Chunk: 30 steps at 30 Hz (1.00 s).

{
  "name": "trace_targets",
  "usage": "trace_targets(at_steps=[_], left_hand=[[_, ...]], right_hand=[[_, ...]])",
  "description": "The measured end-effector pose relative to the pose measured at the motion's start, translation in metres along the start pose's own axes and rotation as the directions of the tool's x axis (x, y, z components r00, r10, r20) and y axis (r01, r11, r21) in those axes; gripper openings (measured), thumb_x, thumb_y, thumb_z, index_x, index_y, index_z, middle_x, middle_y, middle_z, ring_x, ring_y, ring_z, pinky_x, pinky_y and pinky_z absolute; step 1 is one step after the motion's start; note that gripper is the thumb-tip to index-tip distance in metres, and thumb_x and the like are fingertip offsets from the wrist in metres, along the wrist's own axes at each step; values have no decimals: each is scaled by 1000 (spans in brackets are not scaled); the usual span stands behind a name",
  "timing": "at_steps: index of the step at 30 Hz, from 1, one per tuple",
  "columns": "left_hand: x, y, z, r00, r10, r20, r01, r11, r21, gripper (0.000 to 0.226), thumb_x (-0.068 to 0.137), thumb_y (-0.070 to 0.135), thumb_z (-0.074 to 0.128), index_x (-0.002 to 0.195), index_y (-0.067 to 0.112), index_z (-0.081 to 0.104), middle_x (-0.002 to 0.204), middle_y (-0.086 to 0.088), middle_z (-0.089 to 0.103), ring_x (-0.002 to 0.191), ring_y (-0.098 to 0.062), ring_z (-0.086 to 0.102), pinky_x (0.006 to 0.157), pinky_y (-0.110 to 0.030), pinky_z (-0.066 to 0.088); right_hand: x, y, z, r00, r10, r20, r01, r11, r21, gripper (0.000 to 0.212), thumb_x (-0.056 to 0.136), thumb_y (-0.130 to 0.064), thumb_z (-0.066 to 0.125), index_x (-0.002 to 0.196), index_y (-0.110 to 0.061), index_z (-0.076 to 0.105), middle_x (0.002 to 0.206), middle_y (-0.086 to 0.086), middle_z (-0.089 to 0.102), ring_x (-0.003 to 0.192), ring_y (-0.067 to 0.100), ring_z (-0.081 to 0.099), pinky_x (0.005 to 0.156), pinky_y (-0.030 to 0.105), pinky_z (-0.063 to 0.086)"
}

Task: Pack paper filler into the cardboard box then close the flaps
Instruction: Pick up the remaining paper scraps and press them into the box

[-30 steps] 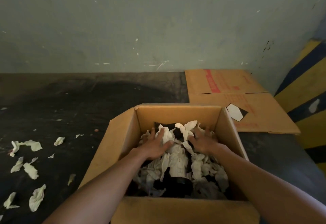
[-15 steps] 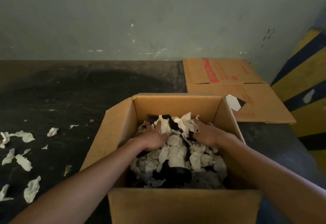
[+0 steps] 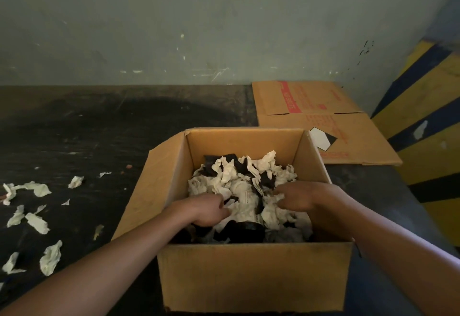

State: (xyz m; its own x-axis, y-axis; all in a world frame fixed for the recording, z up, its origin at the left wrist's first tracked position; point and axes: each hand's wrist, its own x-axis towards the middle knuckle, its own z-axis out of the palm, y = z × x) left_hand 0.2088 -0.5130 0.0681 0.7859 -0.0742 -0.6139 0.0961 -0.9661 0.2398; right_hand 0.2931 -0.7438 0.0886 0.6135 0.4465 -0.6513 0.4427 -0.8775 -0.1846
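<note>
Fingers of both my hands, left hand [image 3: 206, 212] and right hand [image 3: 302, 197], curl into the paper filler [image 3: 239, 178] inside one open cardboard box [image 3: 254, 273]. I count one flattened carton [image 3: 343, 129] behind it, and about ten paper scraps [image 3: 37, 221] on the floor, left.

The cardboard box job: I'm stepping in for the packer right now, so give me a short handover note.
Left hand and right hand: both inside the cardboard box, fingers curled into the paper filler; grip unclear.
A dark bottle lies half buried in the filler.
More paper scraps lie on the floor to the left.
Done: most filler is in.
Left: tuck it down, then close the flaps; all stand open.
</note>
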Motion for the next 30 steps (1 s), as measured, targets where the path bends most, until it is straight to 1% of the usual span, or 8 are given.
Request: trace_targets(at_steps=[2, 4, 8, 12, 15, 21, 24, 30], left_hand=[[-9, 5, 3, 996, 38, 84, -39, 999, 19, 52, 102, 50, 37, 118, 7, 62, 101, -10, 64, 89, -22, 62, 72, -34, 43], [-13, 14, 13, 972, 88, 217, -86, 996, -18, 54, 102, 51, 36, 130, 12, 59, 125, -9, 63, 111, -24, 60, 89, -36, 44], [-12, 32, 27, 944, 148, 296, -138, 989, -55, 48, 104, 40, 39, 142, 12, 52, 144, -9, 53, 128, -25, 51, 106, -36, 37], [-22, 33, 18, 973, 139, 184, -115, 984, -134, 40, 105, 30, 39, 134, 11, 59, 136, -9, 59, 119, -24, 57, 101, -36, 42], [-33, 25, 9, 991, 131, -1, -124, 938, -323, 30, 104, 26, 41, 115, 14, 66, 116, -6, 69, 105, -23, 65, 91, -38, 51], [-74, 10, -4, 827, 29, -561, -330, 834, -442, 27, 102, 39, 43, 119, 31, 62, 109, 2, 71, 92, -18, 69, 80, -42, 58], [-105, -6, -2, 713, 5, -701, -428, 794, -431, 30, 102, 38, 44, 127, 32, 58, 107, 3, 70, 73, -3, 60, 65, -22, 49], [-178, -82, 28, 653, -52, -755, -375, 845, -382, 37, 99, 44, 42, 134, 34, 52, 140, 9, 54, 129, -10, 47, 105, -38, 44]], right_hand=[[-6, -3, 8, 993, 27, 112, -22, 999, -48, 57, 100, -34, 46, 152, -17, 31, 157, 5, 35, 140, 27, 38, 112, 40, 34], [-7, -11, 25, 966, 16, 258, 9, 996, -94, 45, 100, -34, 46, 143, -19, 44, 147, 7, 48, 124, 26, 54, 102, 43, 45], [-1, -25, 45, 961, 3, 276, 59, 974, -218, 45, 104, -25, 37, 147, -13, 41, 153, 9, 42, 138, 28, 42, 111, 44, 36], [-14, -24, 27, 967, -51, 251, 77, 993, -95, 42, 102, -37, 41, 123, -8, 62, 115, 9, 66, 102, 26, 63, 89, 40, 49], [-25, -29, 6, 994, -76, 83, 75, 997, 7, 37, 103, -33, 41, 105, -4, 64, 87, 3, 62, 71, 15, 53, 65, 31, 45], [-41, -62, -9, 931, -106, -349, 160, 979, 129, 50, 101, -41, 44, 145, -17, 45, 150, 6, 45, 133, 25, 45, 105, 34, 37], [-47, -94, -1, 873, -90, -479, 185, 970, 155, 61, 98, -47, 46, 152, -19, 34, 155, 10, 38, 139, 30, 38, 112, 43, 34], [-64, -192, 27, 799, -146, -583, 253, 961, 107, 63, 98, -50, 42, 153, -24, 26, 160, 10, 25, 146, 35, 21, 115, 55, 26]])
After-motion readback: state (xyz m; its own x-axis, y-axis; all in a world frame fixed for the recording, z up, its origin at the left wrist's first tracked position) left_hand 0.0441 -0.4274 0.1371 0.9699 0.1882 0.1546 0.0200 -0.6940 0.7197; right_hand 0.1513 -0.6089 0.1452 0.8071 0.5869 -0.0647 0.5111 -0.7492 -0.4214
